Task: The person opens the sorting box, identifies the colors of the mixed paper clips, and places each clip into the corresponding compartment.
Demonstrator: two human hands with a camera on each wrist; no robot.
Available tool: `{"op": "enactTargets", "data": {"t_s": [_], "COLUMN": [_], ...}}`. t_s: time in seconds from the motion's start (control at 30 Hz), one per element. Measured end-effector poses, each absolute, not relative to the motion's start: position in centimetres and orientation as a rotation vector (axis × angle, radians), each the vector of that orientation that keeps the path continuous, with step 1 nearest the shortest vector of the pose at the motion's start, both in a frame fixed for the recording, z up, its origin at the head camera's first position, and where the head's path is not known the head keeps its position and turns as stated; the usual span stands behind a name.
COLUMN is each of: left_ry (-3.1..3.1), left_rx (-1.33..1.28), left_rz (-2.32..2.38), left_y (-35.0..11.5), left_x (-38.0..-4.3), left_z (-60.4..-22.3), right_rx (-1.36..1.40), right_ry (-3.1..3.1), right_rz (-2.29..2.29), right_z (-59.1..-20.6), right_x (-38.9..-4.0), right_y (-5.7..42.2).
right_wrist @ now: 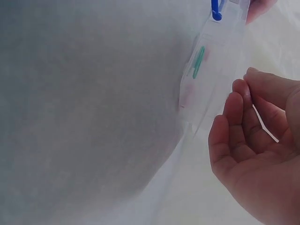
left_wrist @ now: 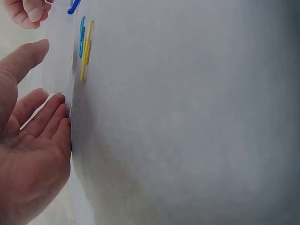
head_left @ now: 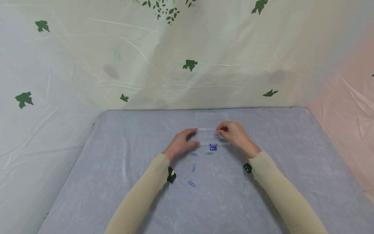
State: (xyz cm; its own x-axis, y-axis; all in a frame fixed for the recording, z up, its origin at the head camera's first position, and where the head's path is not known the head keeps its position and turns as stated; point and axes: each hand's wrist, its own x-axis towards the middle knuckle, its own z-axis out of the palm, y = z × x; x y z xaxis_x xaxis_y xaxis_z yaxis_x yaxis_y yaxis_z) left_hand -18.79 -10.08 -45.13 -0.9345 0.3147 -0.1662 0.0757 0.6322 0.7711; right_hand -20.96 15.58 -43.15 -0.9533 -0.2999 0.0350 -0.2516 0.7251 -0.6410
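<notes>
A clear plastic box (head_left: pixel 205 137) stands on the table, its lid (head_left: pixel 211 119) raised at the back and a blue latch (head_left: pixel 213 147) at its front. My left hand (head_left: pixel 182 141) holds the box's left end, thumb at the front edge and fingers toward the back. Over the right half hovers my right hand (head_left: pixel 235 134), thumb and index fingertips together. I cannot tell whether they pinch anything. Close below those fingertips shows a reddish paper clip (head_left: pixel 215 135). A green paper clip (right_wrist: pixel 198 62) lies inside the box, with pinkish shapes beside it in the right wrist view.
Several loose paper clips lie in front of the box: a green paper clip (head_left: pixel 209 153), a yellow paper clip (head_left: pixel 187 158) near the left wrist, and blue paper clips (head_left: pixel 194 168). Grey cloth covers the table (head_left: pixel 222 201). A patterned curtain (head_left: pixel 233 84) hangs behind it.
</notes>
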Motion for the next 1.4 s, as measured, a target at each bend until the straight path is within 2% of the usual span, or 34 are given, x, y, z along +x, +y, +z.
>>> {"op": "enactTargets", "data": {"t_s": [0.8,1.4], "left_ry": [2.580,2.591], "left_rx": [0.329,0.371], "left_rz": [1.163,1.191], "left_y": [-10.1,-10.2], "left_x": [-19.2,-19.2], "left_z": [-45.3,-45.4], "right_rx": [-0.674,-0.867], "right_ry": [2.735,2.579], "right_rz": [-1.202,-1.099], "right_z": [-42.1,-43.8], "right_x": [-16.3,-14.9], "right_y": [15.9,14.9]}}
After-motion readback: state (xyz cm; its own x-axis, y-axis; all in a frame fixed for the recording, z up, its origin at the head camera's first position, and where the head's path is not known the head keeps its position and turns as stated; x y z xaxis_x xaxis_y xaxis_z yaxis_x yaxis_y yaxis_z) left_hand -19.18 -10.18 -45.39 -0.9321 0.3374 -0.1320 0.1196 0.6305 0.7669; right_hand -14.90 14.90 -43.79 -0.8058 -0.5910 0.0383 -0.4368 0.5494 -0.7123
